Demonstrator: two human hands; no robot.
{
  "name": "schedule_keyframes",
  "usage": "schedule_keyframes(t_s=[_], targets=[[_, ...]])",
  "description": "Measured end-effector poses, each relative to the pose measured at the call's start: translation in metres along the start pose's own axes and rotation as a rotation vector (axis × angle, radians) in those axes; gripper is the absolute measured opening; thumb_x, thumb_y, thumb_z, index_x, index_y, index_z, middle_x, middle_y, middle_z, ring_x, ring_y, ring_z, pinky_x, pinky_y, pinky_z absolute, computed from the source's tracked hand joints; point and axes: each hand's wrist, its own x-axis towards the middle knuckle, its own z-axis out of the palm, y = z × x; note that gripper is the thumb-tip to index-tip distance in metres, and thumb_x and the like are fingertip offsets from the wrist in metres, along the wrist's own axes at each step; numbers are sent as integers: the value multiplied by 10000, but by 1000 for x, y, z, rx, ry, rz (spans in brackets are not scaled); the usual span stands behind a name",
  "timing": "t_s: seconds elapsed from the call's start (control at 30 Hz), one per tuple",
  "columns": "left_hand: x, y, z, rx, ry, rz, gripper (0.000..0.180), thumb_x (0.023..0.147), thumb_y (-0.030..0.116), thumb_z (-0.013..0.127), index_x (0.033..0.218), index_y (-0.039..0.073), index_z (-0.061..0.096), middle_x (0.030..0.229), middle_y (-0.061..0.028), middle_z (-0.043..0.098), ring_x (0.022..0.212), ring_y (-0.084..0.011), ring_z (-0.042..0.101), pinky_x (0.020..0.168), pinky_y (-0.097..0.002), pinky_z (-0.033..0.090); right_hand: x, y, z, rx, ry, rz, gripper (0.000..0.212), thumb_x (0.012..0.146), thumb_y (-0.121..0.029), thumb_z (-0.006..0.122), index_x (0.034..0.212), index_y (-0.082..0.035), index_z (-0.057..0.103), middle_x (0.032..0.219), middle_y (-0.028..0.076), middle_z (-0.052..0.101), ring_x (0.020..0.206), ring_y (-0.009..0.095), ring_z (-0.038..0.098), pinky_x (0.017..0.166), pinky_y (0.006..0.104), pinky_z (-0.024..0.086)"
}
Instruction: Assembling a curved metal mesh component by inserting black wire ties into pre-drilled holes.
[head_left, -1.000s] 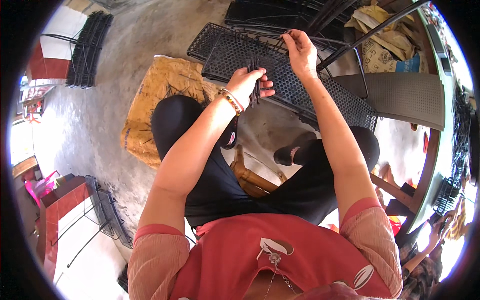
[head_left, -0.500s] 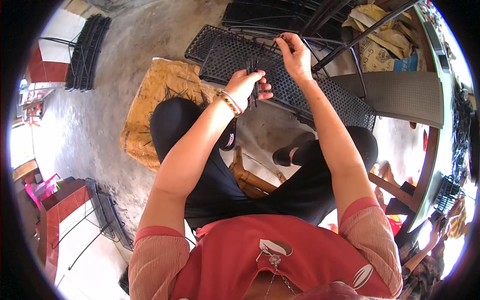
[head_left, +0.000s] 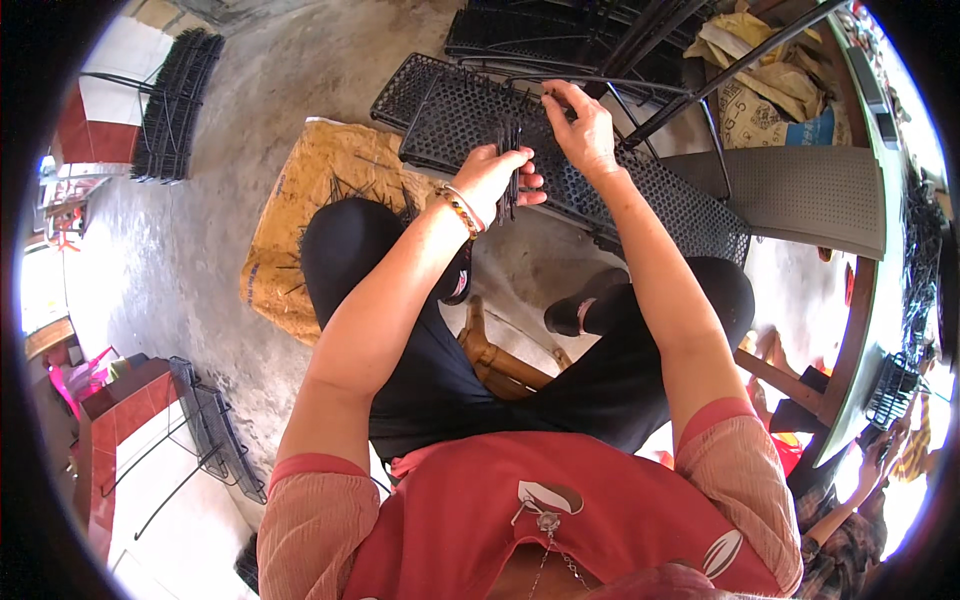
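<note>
My left hand (head_left: 487, 180) is closed around a bundle of thin black metal rods (head_left: 511, 150), which stands roughly upright in the fingers. Just to its right and a little farther away is my right hand (head_left: 585, 128). Its thumb and index finger pinch together over the edge of a black perforated metal panel (head_left: 455, 115); whatever is between the fingertips is too small to make out. Small dark prongs show along the panel's far edge. A second perforated panel (head_left: 398, 92) lies beneath the first, jutting out on the left.
A yellowish sack (head_left: 285, 215) with loose black rods lies on the floor by my left knee. Black metal bars (head_left: 690, 95) slant across the far right, near a grey perforated sheet (head_left: 815, 195). Stacked black racks (head_left: 180, 105) stand far left. Another person's arm (head_left: 850, 500) shows lower right.
My right hand has shifted slightly toward me and to the left along the panel's edge. My left hand keeps its hold on the rods, almost still.
</note>
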Motion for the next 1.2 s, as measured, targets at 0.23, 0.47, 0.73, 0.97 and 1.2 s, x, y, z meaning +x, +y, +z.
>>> schedule_keyframes(t_s=[0.23, 0.47, 0.73, 0.97, 1.2], targets=[[1, -1, -1, 8, 16, -3, 106, 853, 136, 560, 873, 35, 583, 771, -69, 576, 708, -197, 606, 652, -384, 557, -1, -2, 2, 70, 11, 126, 202, 819, -130, 591, 1002, -43, 595, 871, 142, 638, 803, 274, 633, 706, 331, 494], [3, -3, -3, -5, -40, -65, 161, 868, 130, 505, 952, 9, 570, 821, -104, 592, 755, -217, 613, 669, -384, 552, -4, 8, 6, -1, 67, 64, 208, 830, -132, 580, 1020, -49, 599, 871, 143, 634, 798, 276, 629, 692, 334, 492], [3, 1, -3, -10, -118, -37, 226, 880, 113, 446, 1048, -19, 520, 951, -162, 610, 834, -238, 616, 746, -367, 532, -1, -20, -14, 103, 56, 122, 207, 834, -190, 600, 934, -13, 638, 819, 119, 632, 698, 227, 613, 659, 315, 482], [4, -1, 4, -25, -247, 6, 237, 887, 106, 444, 1056, -35, 531, 975, -170, 610, 872, -236, 617, 765, -359, 529, -19, -37, -39, 744, -351, 801, 252, 804, -190, 651, 890, 46, 639, 793, 98, 644, 734, 145, 597, 660, 257, 472], [0, -5, 14, 86, -146, 10, 228, 884, 111, 483, 1044, -41, 539, 948, -155, 615, 856, -223, 623, 753, -355, 536, -32, -16, -45, 962, -317, 907, 236, 810, -131, 621, 974, 38, 599, 818, 81, 623, 734, 148, 596, 682, 261, 489]])
